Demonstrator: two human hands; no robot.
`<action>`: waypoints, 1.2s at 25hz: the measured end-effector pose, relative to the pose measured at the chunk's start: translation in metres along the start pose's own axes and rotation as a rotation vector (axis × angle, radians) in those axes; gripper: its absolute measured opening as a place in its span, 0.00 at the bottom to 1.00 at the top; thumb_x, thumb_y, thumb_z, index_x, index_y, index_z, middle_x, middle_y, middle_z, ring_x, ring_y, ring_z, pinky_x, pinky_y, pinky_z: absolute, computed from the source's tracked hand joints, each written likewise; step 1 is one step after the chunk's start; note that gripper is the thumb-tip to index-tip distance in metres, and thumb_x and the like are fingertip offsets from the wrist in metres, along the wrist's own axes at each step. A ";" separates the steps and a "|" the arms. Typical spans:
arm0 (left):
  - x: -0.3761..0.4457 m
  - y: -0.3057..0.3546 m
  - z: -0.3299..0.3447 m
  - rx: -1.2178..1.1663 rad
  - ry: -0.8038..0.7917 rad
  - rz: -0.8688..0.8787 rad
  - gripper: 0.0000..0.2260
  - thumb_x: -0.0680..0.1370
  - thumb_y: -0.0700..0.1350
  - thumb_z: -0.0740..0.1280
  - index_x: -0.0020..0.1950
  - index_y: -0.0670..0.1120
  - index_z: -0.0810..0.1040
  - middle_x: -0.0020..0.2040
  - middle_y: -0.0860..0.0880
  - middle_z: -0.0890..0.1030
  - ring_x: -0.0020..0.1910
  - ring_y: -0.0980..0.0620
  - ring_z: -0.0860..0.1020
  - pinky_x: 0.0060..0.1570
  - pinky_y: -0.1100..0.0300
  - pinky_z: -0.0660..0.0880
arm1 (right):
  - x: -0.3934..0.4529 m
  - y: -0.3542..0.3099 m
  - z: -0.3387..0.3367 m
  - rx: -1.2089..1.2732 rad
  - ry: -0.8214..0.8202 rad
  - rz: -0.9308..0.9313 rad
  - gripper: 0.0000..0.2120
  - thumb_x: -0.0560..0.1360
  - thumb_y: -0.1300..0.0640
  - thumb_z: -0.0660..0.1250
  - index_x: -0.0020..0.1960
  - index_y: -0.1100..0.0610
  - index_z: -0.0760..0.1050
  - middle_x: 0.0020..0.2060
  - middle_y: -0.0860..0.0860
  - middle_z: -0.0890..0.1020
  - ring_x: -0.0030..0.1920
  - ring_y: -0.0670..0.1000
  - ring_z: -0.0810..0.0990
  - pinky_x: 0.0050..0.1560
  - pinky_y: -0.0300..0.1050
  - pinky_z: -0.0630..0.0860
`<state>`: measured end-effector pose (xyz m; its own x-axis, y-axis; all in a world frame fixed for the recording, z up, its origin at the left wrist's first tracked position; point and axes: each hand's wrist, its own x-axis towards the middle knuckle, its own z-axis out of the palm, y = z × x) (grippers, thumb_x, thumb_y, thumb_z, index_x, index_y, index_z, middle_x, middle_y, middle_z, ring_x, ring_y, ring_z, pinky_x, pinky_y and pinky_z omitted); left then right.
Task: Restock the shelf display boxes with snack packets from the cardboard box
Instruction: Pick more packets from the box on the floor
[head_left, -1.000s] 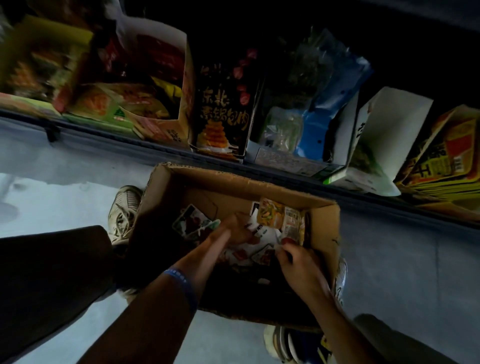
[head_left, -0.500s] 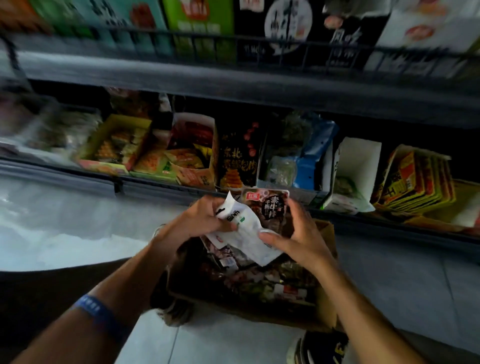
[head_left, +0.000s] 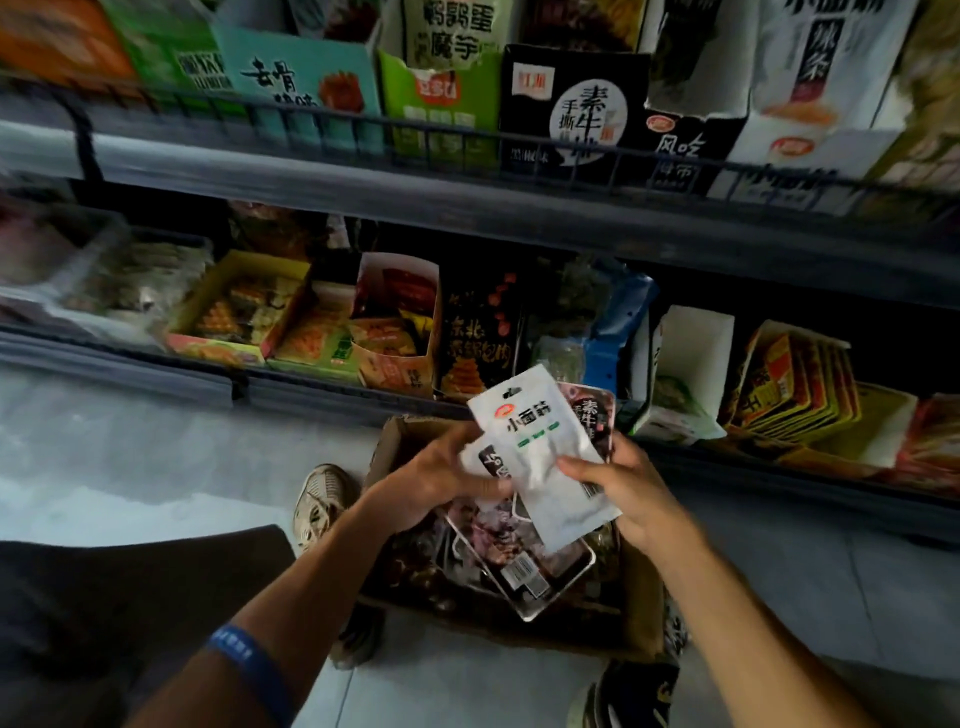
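Both hands hold a small fan of snack packets above the cardboard box, probably sorting them by brand before shelving; left hand has fingers curled round the left side of the stack, thumb on top of a white packet with dark print; right hand pinches the white packet with red logo and green marks from the right, thumb on its face, other fingers hidden behind; a dark packet with a clear window sits at the back of the fan, which hand grips it cannot tell; held face-up toward the camera, likely so labels can be read and matched to shelf boxes; cardboard box on the floor against the lower shelf's front edge, flaps open, still holding several dark and clear-wrapped packets, so restocking looks early to mid; lower shelf display boxes: yellow box partly filled with orange packets, open-top carton with a few, white box looks nearly empty, tilted stack of yellow-red packets at right; upper shelf has matching black box behind a wire rail
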<state>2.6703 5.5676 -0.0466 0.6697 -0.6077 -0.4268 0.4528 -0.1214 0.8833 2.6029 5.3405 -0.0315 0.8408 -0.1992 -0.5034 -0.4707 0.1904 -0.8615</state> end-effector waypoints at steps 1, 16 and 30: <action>0.001 -0.011 -0.001 0.037 -0.037 -0.007 0.34 0.68 0.32 0.77 0.71 0.49 0.71 0.60 0.43 0.82 0.60 0.43 0.80 0.57 0.48 0.80 | 0.002 0.008 -0.002 0.047 0.033 0.010 0.22 0.66 0.66 0.76 0.58 0.58 0.78 0.53 0.56 0.85 0.52 0.58 0.84 0.46 0.56 0.82; -0.010 -0.055 0.009 -0.110 0.091 -0.054 0.22 0.69 0.25 0.71 0.61 0.40 0.78 0.52 0.42 0.85 0.51 0.44 0.84 0.49 0.54 0.81 | 0.013 0.084 -0.006 0.419 0.096 0.238 0.20 0.69 0.59 0.71 0.61 0.57 0.79 0.53 0.57 0.85 0.51 0.60 0.83 0.51 0.59 0.79; -0.045 -0.032 -0.045 -0.070 0.263 -0.078 0.19 0.65 0.34 0.76 0.55 0.41 0.80 0.49 0.39 0.85 0.50 0.37 0.84 0.50 0.44 0.81 | 0.006 0.063 -0.009 -0.398 0.311 0.092 0.09 0.76 0.47 0.71 0.52 0.49 0.75 0.53 0.50 0.82 0.51 0.54 0.82 0.51 0.51 0.79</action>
<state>2.6520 5.6338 -0.0648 0.7565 -0.3731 -0.5371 0.5429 -0.0996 0.8339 2.5761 5.3422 -0.0895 0.7005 -0.4868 -0.5219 -0.6551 -0.1485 -0.7408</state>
